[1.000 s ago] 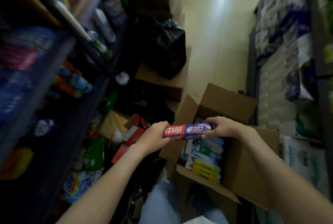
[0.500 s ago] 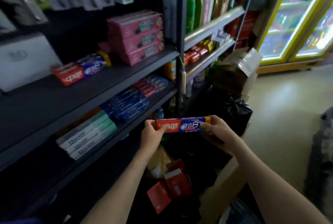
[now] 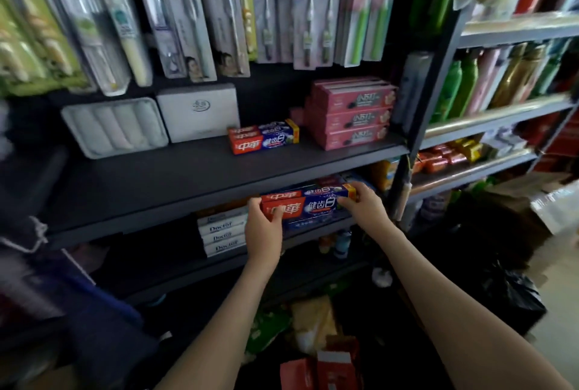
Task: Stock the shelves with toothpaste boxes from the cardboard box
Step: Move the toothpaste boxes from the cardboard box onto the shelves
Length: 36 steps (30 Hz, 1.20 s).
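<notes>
Dark shelves [image 3: 188, 176], dim light; pale floor [image 3: 564, 320] right.

ok so the toothpaste box [image 3: 310, 206] is a long red-and-blue carton with white Chinese lettering and a yellow tip. It's held level and sideways: left hand [image 3: 263, 231] grips the red end, right hand [image 3: 365, 209] pinches the yellow end. It's right at the front of the lower shelf [image 3: 163, 261]. A matching box [image 3: 264, 139] lies flat on the dark upper shelf [image 3: 175, 176].
</notes>
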Available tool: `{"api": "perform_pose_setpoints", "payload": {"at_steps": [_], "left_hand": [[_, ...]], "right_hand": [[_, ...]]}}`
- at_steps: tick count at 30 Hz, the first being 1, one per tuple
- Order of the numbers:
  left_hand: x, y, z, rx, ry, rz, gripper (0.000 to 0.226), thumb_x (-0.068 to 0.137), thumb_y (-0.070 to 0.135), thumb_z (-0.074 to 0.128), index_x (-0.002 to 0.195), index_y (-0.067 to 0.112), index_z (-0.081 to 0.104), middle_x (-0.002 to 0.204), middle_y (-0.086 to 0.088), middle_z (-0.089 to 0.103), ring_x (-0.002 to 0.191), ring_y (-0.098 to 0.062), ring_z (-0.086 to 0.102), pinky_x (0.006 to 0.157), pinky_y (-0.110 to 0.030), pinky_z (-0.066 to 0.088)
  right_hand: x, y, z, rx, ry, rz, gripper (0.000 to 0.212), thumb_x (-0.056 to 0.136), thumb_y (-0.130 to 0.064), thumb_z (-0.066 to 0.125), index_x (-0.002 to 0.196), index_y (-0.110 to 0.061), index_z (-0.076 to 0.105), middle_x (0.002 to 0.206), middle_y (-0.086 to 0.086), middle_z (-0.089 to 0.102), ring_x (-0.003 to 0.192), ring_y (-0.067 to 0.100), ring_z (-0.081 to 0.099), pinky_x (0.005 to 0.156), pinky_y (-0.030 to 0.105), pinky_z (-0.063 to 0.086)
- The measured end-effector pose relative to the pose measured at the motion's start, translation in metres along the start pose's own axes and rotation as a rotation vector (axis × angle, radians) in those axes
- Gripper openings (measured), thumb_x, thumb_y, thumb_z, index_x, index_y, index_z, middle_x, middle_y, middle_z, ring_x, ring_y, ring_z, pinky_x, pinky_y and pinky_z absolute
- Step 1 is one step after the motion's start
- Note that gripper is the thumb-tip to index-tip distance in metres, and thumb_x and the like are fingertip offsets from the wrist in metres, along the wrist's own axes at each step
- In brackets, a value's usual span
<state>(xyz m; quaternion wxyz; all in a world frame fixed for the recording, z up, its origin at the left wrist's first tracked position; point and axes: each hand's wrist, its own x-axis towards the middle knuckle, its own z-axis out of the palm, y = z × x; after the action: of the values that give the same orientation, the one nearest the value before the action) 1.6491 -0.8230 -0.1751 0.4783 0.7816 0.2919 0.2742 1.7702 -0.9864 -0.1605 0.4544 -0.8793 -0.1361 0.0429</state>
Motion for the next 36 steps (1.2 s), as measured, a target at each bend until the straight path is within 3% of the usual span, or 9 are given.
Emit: {"api": "perform_pose_setpoints", "payload": {"at_steps": [5,9,13,19,22,25,28,32,36], "left_hand": [[0.022,0.006,-0.019,0.036,0.153,0.012,0.029,0.093,0.026,0.060,0.118,0.014,0.050,0.113,-0.005,0.057,0.099,-0.017,0.056,0.078,-0.028,0.043],[0.055,0.001,-0.034,0.118,0.249,-0.005,0.039,0.093,0.029,0.060,0.127,0.011,0.050,0.117,-0.009,0.055,0.109,-0.024,0.053,0.087,-0.033,0.045],[0.095,-0.005,-0.034,0.128,0.210,-0.020,0.035,0.097,0.023,0.054,0.130,0.012,0.050,0.119,-0.007,0.057,0.110,-0.025,0.055,0.090,-0.035,0.047],[0.143,-0.005,-0.018,0.204,0.065,0.010,0.028,0.096,0.004,0.046,0.122,0.010,0.053,0.101,0.003,0.056,0.091,-0.011,0.053,0.079,-0.023,0.042],[0.165,-0.004,-0.013,0.217,0.017,-0.010,0.035,0.093,0.002,0.046,0.127,0.010,0.048,0.103,-0.002,0.058,0.098,-0.021,0.060,0.082,-0.029,0.048],[0.180,-0.005,-0.007,0.216,-0.033,-0.060,0.054,0.095,0.006,0.046,0.146,0.010,0.028,0.110,-0.009,0.059,0.096,-0.024,0.061,0.078,-0.032,0.051],[0.190,-0.006,-0.004,0.177,-0.046,-0.070,0.038,0.093,0.004,0.046,0.129,0.013,0.042,0.105,-0.008,0.061,0.093,-0.023,0.062,0.076,-0.031,0.051],[0.195,-0.005,-0.001,0.157,-0.066,-0.027,0.032,0.091,0.000,0.046,0.119,0.015,0.047,0.105,-0.004,0.060,0.098,-0.020,0.060,0.084,-0.029,0.048],[0.198,-0.006,-0.001,0.180,-0.107,-0.033,0.032,0.092,0.004,0.048,0.122,0.014,0.046,0.108,-0.004,0.059,0.101,-0.020,0.058,0.083,-0.028,0.046]], "right_hand": [[0.020,-0.031,0.020,0.107,-0.020,-0.061,0.034,0.089,-0.021,0.064,0.119,-0.012,0.050,0.102,-0.001,0.056,0.095,0.018,0.054,0.078,0.031,0.041],[0.044,-0.047,0.041,0.320,-0.089,-0.004,0.034,0.089,-0.022,0.065,0.117,-0.016,0.049,0.108,-0.001,0.063,0.096,0.016,0.060,0.080,0.031,0.046],[0.075,-0.059,0.057,0.314,-0.168,-0.015,0.036,0.089,-0.026,0.064,0.122,-0.019,0.051,0.112,0.000,0.064,0.104,0.019,0.061,0.091,0.040,0.049],[0.126,-0.066,0.069,0.229,-0.246,-0.059,0.032,0.089,-0.007,0.052,0.115,-0.027,0.054,0.109,0.003,0.064,0.097,0.023,0.060,0.086,0.040,0.048],[0.148,-0.073,0.075,0.316,-0.205,0.020,0.026,0.087,-0.001,0.055,0.105,-0.019,0.057,0.126,0.008,0.043,0.097,0.023,0.052,0.088,0.034,0.044],[0.164,-0.074,0.080,0.473,-0.196,0.145,0.061,0.088,0.000,0.058,0.144,-0.008,0.035,0.142,0.007,0.028,0.120,0.027,0.044,0.096,0.032,0.036],[0.173,-0.072,0.085,0.552,-0.255,0.163,0.076,0.087,-0.001,0.059,0.150,-0.008,0.018,0.145,0.007,0.035,0.126,0.026,0.043,0.096,0.032,0.036],[0.175,-0.074,0.084,0.572,-0.265,0.132,0.043,0.088,0.010,0.051,0.129,0.001,0.043,0.108,0.006,0.058,0.095,0.016,0.052,0.081,0.026,0.042],[0.176,-0.074,0.085,0.583,-0.270,0.126,0.032,0.089,0.010,0.049,0.115,-0.008,0.044,0.106,0.001,0.057,0.105,0.021,0.053,0.088,0.029,0.037]]}}
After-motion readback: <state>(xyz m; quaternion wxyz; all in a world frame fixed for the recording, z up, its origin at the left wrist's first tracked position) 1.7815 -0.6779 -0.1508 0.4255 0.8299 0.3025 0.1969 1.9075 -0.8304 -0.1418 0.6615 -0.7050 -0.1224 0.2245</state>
